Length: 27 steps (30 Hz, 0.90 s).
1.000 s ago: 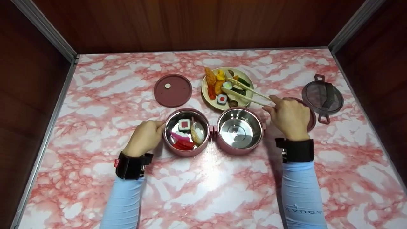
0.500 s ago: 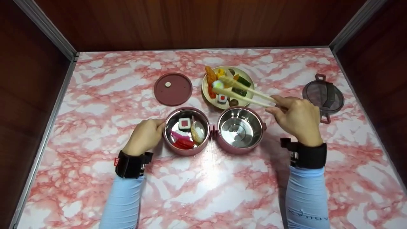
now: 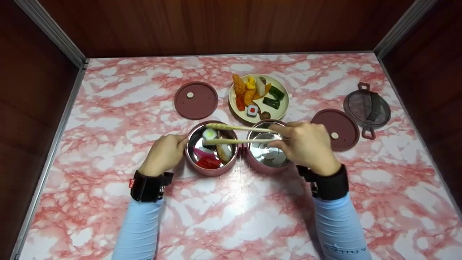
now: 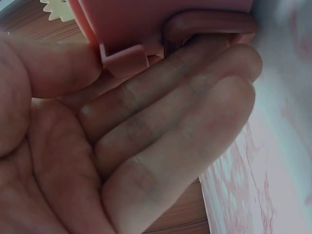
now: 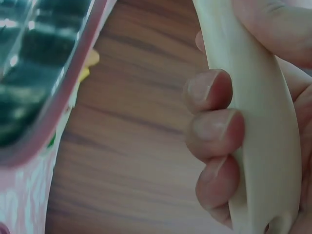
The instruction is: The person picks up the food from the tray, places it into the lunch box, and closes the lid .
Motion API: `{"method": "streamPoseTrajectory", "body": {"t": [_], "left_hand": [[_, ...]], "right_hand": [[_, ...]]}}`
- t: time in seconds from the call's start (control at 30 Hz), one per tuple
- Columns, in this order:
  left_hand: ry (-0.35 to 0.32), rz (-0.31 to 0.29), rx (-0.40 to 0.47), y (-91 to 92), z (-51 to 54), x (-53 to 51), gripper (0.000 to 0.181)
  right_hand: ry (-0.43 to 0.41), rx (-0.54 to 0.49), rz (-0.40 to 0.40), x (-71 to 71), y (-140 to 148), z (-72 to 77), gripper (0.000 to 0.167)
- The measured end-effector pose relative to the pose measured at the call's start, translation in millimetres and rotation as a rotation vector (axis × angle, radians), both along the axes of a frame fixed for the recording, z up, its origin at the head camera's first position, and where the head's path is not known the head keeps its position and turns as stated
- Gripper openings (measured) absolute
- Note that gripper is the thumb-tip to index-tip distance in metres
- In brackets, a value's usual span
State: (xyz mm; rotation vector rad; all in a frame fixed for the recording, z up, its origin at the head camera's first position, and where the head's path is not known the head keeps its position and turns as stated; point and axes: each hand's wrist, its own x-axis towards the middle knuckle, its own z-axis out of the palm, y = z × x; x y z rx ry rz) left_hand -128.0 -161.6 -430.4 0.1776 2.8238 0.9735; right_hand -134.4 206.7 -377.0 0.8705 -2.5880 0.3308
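The plate [image 3: 282, 111] serves as the landmark, with the food pot [image 3: 213, 172] on its near side, toward the left, and the second pot [image 3: 266, 168] directly on its near side. The right hand [image 3: 308, 144] grips the tongs [image 3: 249, 141], fingers curled round the pale handle; their arms stand moderately apart and reach leftward, past the plate's near side, to the food pot. There the roll [image 3: 209, 134] sits between the tips. Whether it touches the piece beneath cannot be told, as the lower tip covers most of that piece.

The left hand [image 3: 164, 153] holds the food pot's handle [image 4: 209, 24], nearer the person than the plate and well to its left; its fingertips are hidden from above. The red slices [image 3: 208, 162] lie low in that pot. The right hand masks part of the second pot, which the right wrist view cuts off. Both sleeves [image 3: 137, 231] run out of view.

Left of the plate lies the round lid [image 3: 196, 104]; right of it, the other lid [image 3: 330, 124], partly covered by the hand, and the glass lid [image 3: 368, 110]. The table [image 3: 231, 231] stretches widely on the plate's near side, while its far edge, by the wooden wall [image 3: 231, 29], runs near the plate.
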Motion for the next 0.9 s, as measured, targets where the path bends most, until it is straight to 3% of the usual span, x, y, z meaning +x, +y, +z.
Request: {"method": "streamPoseTrajectory", "body": {"t": [0.4,0.9], "left_hand": [[-0.005,0.001,0.007,0.1,0.8,0.4,0.031],[0.025,-0.005,0.008,-0.1,-1.2,0.4,0.029]], "right_hand": [[-0.108,0.092,0.110,4.4,-19,-6.9,0.041],[-0.177,0.076,0.109,1.8,-13,-6.8,0.042]]}}
